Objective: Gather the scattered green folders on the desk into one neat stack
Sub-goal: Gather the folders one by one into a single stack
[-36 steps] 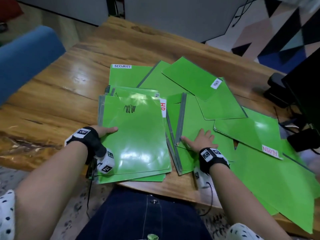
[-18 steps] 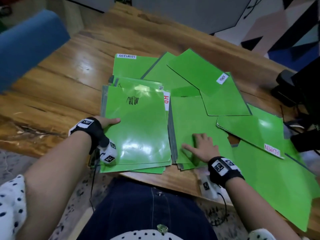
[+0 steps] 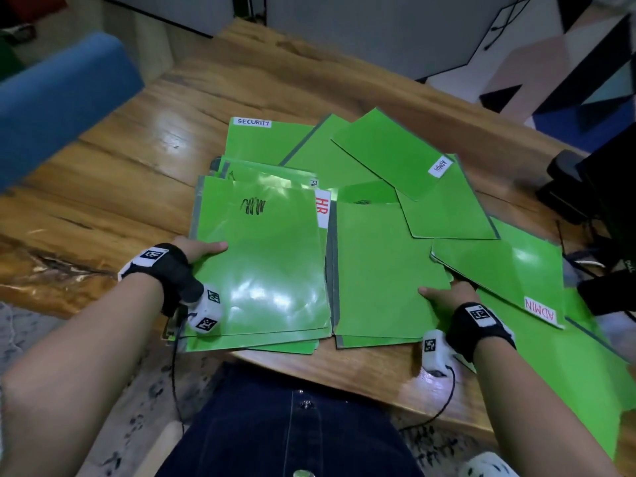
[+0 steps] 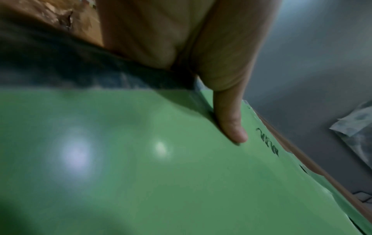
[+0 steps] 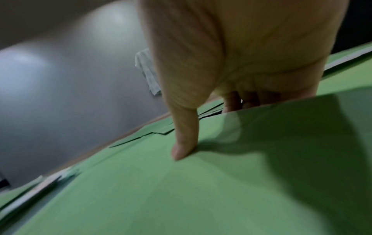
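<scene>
I sit at a wooden desk [image 3: 144, 173] with a glossy, knotted top; ceiling light glares off it at centre left. A blue chair [image 3: 58, 98] fills the upper left of the frame. Grey panels [image 3: 361, 32] stand behind the desk at the top. At upper right lies a rug [image 3: 564, 70] of pink, black and blue shapes. A speckled floor [image 3: 130, 401] shows at the bottom.

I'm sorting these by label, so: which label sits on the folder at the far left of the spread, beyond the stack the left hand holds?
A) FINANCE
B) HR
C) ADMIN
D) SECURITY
D: the white label at the top corner of the far-left folder reads SECURITY, beyond the stack that the left hand grips.
</scene>
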The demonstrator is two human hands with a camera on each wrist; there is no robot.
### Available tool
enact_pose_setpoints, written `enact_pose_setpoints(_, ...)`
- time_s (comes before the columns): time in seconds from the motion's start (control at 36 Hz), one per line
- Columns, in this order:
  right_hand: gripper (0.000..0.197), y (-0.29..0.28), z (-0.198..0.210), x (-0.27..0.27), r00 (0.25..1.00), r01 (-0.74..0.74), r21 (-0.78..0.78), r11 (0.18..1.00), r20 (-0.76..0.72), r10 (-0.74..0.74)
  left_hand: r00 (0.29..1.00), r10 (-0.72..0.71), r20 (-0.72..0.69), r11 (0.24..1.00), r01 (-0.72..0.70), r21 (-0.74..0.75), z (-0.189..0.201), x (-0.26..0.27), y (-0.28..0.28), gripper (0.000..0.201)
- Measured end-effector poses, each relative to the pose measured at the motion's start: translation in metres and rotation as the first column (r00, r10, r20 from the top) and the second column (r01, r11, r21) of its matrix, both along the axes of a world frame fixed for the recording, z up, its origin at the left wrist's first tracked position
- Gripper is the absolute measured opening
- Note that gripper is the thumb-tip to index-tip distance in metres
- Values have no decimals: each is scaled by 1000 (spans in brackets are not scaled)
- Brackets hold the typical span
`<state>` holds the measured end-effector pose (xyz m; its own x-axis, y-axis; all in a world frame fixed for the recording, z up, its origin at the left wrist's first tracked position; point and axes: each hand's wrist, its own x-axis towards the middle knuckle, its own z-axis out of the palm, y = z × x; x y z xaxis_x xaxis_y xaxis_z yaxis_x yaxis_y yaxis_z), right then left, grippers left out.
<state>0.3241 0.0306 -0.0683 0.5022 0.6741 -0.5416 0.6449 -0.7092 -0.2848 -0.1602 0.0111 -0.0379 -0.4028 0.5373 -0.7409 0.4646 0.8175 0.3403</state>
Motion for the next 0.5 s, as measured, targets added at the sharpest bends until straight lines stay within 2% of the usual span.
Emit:
enact_pose_setpoints(0.03, 103, 3, 4, 0, 1000, -6, 4, 1000, -17, 6, 1000, -14, -7, 1000, 14, -7, 0, -3, -1, 86)
enact_pose_setpoints(0.08, 103, 8, 13, -3, 999, -7, 8, 1000, -38, 8, 999, -45, -12, 999, 45, -19, 1, -8, -2, 73)
enact_pose_setpoints(0.14, 93, 10, 26, -10, 999, -22, 21, 1000, -48, 23, 1000, -20, 2, 1000, 20, -9, 4, -12, 0, 82)
enact_pose_setpoints(0.19, 77, 13, 38, -15, 996, 23, 42, 999, -82, -19, 1000, 23, 2, 1000, -23, 16, 6, -17, 3, 89)
enact_pose_setpoints(0.22, 77, 14, 41, -15, 991, 60, 45, 997, -120, -54, 1000, 30, 6, 999, -30, 13, 7, -18, 5, 88)
enact_pose_setpoints(0.31, 101, 28, 29, 4, 954, 196, 22, 980, -237, -186, 998, 45, 38, 999, -45, -14, 8, -26, 7, 88)
enact_pose_setpoints(0.42, 75, 20, 50, -18, 936, 216, -40, 976, -277, -218, 998, 48, 44, 999, -47, -21, 8, -38, 6, 90)
enact_pose_setpoints(0.5, 74, 12, 61, -32, 924, 206, -85, 975, -310, -222, 999, 30, 44, 999, -29, -29, 4, -41, 4, 90)
